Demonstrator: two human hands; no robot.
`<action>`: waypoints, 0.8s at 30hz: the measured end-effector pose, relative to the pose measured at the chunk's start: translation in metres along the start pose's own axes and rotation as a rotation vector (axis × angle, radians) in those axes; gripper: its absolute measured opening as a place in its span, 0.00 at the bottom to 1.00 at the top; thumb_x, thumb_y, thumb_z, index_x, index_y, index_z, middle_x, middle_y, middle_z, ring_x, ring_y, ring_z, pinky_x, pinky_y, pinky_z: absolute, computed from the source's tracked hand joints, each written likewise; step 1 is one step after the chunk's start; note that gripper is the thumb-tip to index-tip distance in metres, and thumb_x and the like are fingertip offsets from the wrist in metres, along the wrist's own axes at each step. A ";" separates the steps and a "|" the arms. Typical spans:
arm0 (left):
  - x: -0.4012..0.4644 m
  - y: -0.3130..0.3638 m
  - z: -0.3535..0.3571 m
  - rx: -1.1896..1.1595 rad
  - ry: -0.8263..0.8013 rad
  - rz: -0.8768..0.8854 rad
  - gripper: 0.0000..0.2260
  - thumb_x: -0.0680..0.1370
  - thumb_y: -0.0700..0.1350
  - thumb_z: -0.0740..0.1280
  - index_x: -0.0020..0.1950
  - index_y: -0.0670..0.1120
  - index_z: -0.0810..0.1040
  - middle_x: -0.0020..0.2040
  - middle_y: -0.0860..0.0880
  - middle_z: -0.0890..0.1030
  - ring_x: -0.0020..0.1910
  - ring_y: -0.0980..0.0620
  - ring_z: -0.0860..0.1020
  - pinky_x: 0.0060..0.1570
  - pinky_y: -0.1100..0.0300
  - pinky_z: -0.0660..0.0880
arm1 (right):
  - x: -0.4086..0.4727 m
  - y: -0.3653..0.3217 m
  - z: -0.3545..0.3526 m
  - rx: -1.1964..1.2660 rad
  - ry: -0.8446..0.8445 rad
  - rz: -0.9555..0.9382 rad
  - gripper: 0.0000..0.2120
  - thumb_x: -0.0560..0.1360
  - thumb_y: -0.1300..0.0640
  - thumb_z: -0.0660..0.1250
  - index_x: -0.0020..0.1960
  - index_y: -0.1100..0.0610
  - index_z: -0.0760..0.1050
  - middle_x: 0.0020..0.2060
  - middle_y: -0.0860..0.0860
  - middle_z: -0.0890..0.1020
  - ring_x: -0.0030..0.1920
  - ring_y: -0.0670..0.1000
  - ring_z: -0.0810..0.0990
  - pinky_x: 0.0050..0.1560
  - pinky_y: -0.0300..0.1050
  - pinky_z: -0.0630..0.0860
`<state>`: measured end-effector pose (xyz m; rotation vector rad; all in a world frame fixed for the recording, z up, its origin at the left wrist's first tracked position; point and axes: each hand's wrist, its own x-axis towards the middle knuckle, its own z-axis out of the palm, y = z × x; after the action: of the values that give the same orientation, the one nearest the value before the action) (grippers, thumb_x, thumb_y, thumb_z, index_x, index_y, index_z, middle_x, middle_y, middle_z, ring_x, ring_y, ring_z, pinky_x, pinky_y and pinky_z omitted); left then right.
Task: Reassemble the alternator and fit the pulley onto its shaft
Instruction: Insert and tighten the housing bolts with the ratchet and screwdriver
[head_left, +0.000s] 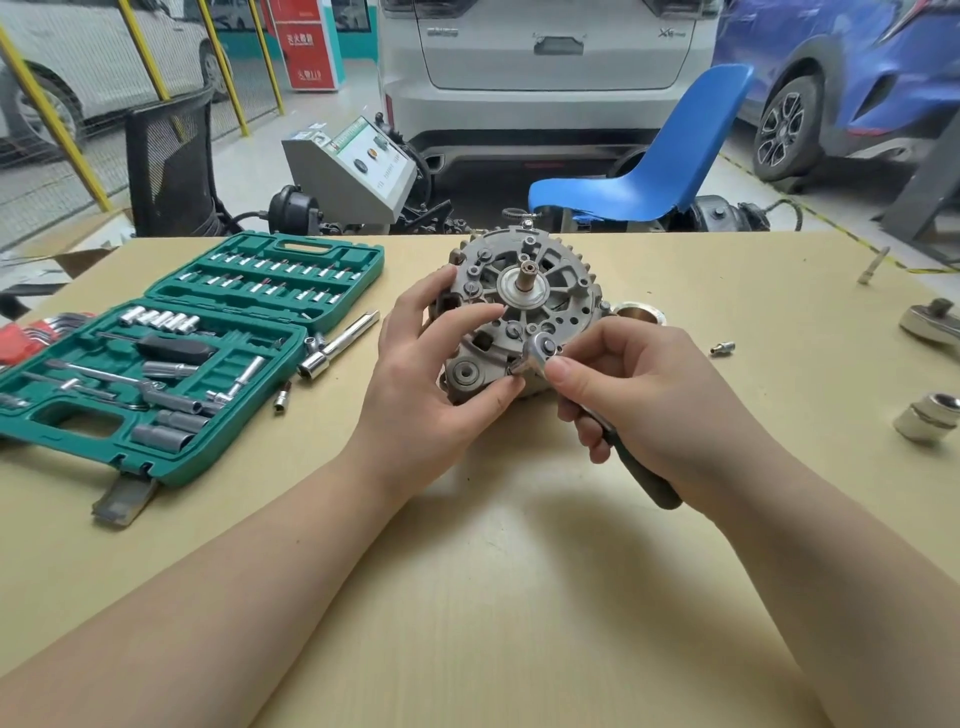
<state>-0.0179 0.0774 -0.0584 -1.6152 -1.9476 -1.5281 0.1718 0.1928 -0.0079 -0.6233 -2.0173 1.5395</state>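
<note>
On the tan tabletop (519, 597), the left hand (436, 374) cups the round grey metal alternator (524, 306) while the right hand (644, 400) grips a chrome ratchet wrench (540, 358) against its near edge.

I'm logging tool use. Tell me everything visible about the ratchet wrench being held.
The ratchet wrench has a shiny round metal head and a dark green handle. Its head sits on the near edge of the alternator, handle angled down toward the person. The right hand grips the handle; the left hand touches beside the head.
</note>
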 end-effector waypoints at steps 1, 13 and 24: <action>0.000 0.000 0.000 0.001 0.000 -0.001 0.24 0.73 0.50 0.80 0.69 0.53 0.82 0.78 0.47 0.69 0.80 0.48 0.67 0.78 0.45 0.67 | 0.000 0.000 0.001 -0.007 -0.001 -0.007 0.08 0.80 0.56 0.74 0.48 0.60 0.80 0.32 0.58 0.82 0.28 0.54 0.78 0.29 0.47 0.77; -0.002 -0.003 0.001 -0.011 0.005 0.001 0.19 0.75 0.52 0.80 0.65 0.52 0.84 0.78 0.47 0.69 0.81 0.48 0.66 0.77 0.44 0.69 | -0.002 -0.003 0.012 -0.027 -0.004 -0.022 0.10 0.81 0.56 0.72 0.47 0.60 0.73 0.30 0.59 0.82 0.24 0.59 0.78 0.25 0.49 0.76; -0.002 0.001 -0.001 -0.002 0.002 -0.003 0.17 0.76 0.53 0.79 0.63 0.50 0.86 0.78 0.47 0.70 0.80 0.55 0.66 0.77 0.62 0.65 | -0.009 -0.004 0.033 0.277 -0.006 0.109 0.12 0.82 0.57 0.71 0.51 0.62 0.69 0.31 0.61 0.81 0.24 0.58 0.77 0.27 0.49 0.77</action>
<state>-0.0167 0.0750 -0.0585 -1.6112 -1.9492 -1.5326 0.1571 0.1615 -0.0122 -0.6250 -1.7551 1.8449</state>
